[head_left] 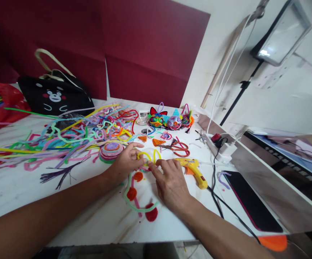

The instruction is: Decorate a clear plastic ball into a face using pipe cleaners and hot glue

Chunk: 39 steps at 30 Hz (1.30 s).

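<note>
Your left hand (130, 158) has its thumb and fingers drawn together on a bent yellow pipe cleaner (154, 155), which stands in loops just left of the yellow glue gun (194, 168). Your right hand (172, 176), between that strand and the glue gun, brings its fingertips up to the same loops; you cannot tell from this angle whether it grips or only steadies them. Left of the glue gun and nearer to you lie a mint-green pipe cleaner (140, 210) in a wide curve, a red disc (152, 214), a red-orange disc (131, 194) and an orange disc (138, 176). Farther left of the glue gun sit a coiled pink-and-purple dome (111, 151) and a tangled heap of pipe cleaners (91, 131). Just beyond the glue gun rest red-handled scissors (181, 148), and well behind it stand decorated balls (174, 122). To the right of the glue gun are a white power strip (220, 151) and a dark phone (253, 201).
</note>
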Each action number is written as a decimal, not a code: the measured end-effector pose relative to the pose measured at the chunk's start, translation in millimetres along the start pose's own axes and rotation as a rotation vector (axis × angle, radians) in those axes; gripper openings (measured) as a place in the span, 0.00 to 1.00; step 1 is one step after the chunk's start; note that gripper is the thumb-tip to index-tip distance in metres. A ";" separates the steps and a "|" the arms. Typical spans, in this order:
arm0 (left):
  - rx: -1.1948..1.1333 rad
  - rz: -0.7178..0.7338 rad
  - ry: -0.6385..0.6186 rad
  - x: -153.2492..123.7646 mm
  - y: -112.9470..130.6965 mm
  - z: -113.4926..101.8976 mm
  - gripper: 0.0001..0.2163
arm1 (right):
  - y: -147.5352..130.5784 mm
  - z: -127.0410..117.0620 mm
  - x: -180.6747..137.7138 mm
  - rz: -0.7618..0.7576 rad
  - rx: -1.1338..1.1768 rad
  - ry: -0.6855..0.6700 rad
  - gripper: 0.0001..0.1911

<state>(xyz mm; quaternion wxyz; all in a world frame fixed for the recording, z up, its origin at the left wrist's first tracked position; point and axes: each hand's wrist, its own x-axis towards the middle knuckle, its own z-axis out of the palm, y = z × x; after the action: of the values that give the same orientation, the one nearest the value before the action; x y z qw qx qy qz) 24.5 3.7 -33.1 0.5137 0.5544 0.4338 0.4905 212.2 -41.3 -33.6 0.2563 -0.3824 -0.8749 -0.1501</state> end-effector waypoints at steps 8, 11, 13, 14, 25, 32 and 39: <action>-0.020 0.007 -0.032 -1.7 0.7 -0.9 0.23 | -1.6 0.8 0.3 -0.013 -0.051 0.009 0.21; -0.027 0.001 -0.037 -2.4 2.3 -0.7 0.23 | -2.1 0.4 0.0 -0.017 -0.065 0.011 0.21; -0.045 0.001 -0.047 -2.4 2.5 -1.0 0.22 | -2.2 0.6 -0.3 -0.016 -0.073 0.014 0.20; -0.054 0.002 -0.049 -2.3 2.4 -1.3 0.22 | -2.1 0.8 -0.5 -0.017 -0.075 0.014 0.20; -0.053 0.001 -0.045 -0.6 0.3 -2.6 0.23 | -2.4 1.0 0.1 -0.023 -0.073 0.019 0.20; -0.048 0.006 -0.026 -1.4 1.7 -0.1 0.23 | -3.0 0.3 0.4 -0.028 -0.069 0.028 0.20; -0.022 0.007 -0.010 -0.3 1.2 0.2 0.23 | 6.0 -4.0 1.0 0.019 0.021 0.127 0.20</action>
<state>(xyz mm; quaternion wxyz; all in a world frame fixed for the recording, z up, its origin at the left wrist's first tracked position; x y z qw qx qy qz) 24.6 3.2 -31.9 0.5204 0.5525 0.4239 0.4943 217.5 -38.6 -29.4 0.3167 -0.3780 -0.8546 -0.1626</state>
